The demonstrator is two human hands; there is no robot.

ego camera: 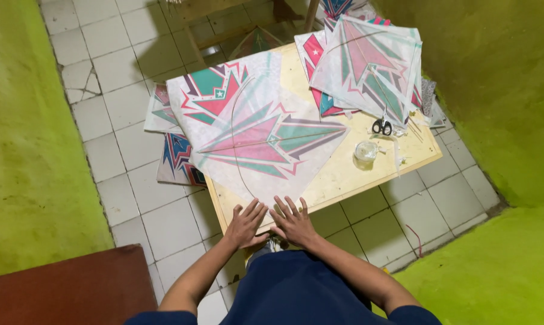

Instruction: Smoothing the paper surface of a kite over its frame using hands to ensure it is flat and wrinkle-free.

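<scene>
Both hands lie flat and open on the near corner of the kite [266, 144], the left hand [246, 224] beside the right hand [292, 221], gripping nothing. The kite rests on the table [344, 174], over other printed sheets. It looks like pressing a glued edge down. Scissors [381, 126] and a small cup [366, 150] stand well apart; reaching them probably requires lifting one hand.

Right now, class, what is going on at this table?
A person presses both bare hands flat on the near corner of a paper kite lying on a low yellow table; left hand, right hand, side by side. The kite has a thin curved stick across it. A stack of finished kites lies at the far end, with scissors and a small clear cup beside it.
</scene>
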